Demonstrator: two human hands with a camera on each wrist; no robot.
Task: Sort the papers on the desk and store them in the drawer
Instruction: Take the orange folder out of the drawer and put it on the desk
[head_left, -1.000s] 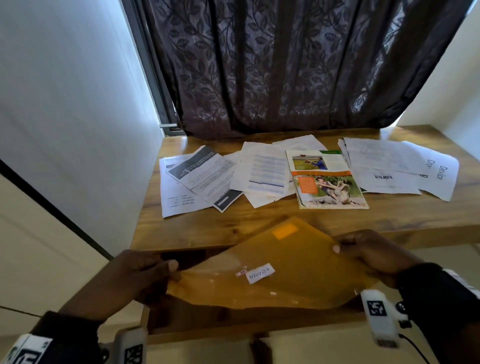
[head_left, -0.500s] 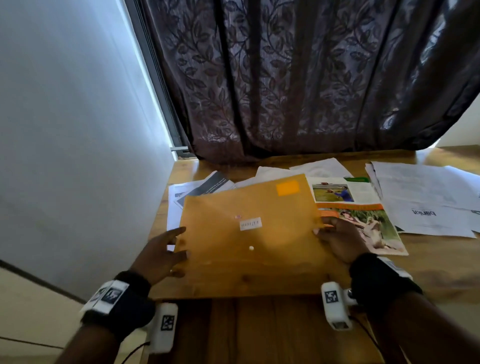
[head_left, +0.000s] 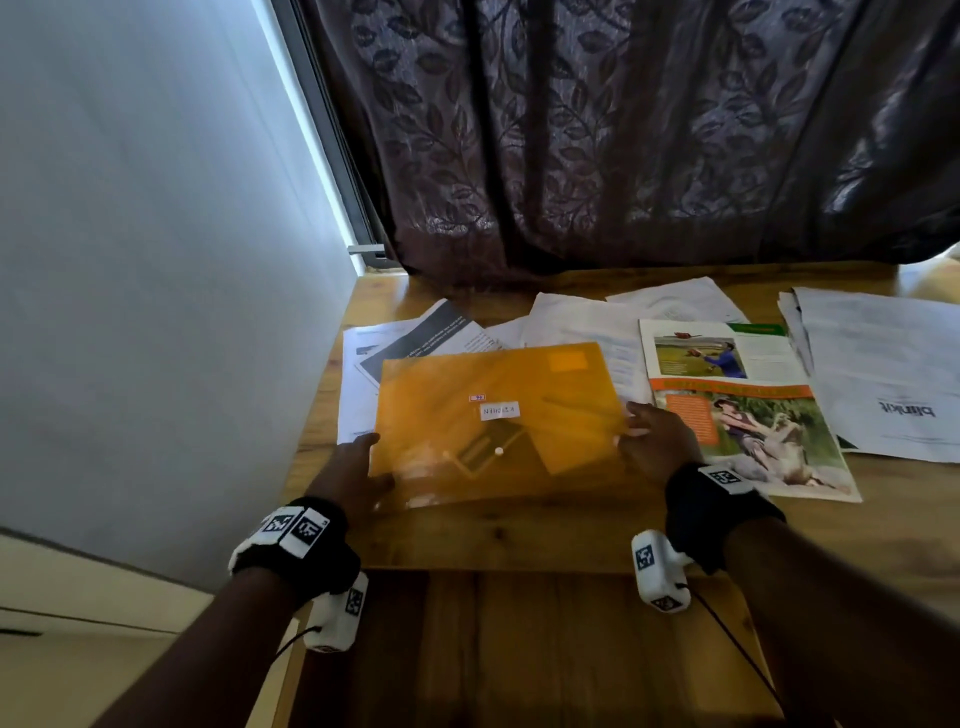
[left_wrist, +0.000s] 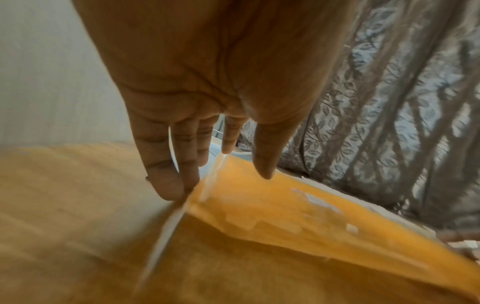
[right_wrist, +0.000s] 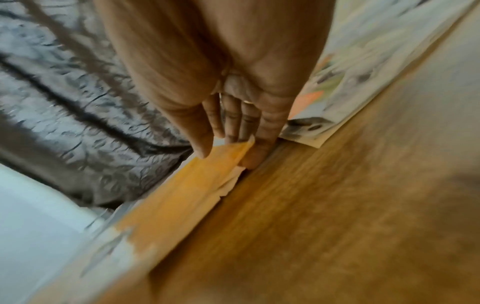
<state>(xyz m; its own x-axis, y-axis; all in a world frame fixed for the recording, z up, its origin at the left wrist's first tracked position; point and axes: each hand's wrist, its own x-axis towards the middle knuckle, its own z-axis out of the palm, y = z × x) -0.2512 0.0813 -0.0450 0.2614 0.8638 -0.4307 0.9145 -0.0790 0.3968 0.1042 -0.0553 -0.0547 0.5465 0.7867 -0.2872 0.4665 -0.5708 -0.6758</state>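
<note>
An orange translucent folder (head_left: 498, 426) with a small white label lies on the wooden desk (head_left: 519, 540), covering part of the loose white papers (head_left: 576, 327). My left hand (head_left: 363, 462) sits at its left edge. In the left wrist view the straight fingers (left_wrist: 166, 185) touch that edge of the folder (left_wrist: 285, 216) and the thumb hovers above it. My right hand (head_left: 649, 441) pinches the right edge. The right wrist view shows the thumb on top of the folder (right_wrist: 202, 174) and the fingers (right_wrist: 257, 152) beneath. The pulled-out drawer (head_left: 519, 649) lies below the desk's front edge.
A colour magazine (head_left: 743, 410) lies right of the folder, touching my right hand. Further right sits a stack of white sheets (head_left: 883, 364). Dark-banded leaflets (head_left: 431, 332) lie at the back left. A dark curtain (head_left: 623, 156) hangs behind the desk, and a wall (head_left: 156, 260) borders its left.
The folder has gone from above the drawer up onto the desk, over the papers. Both hands moved forward with it, and the left hand has come back to its left edge.
</note>
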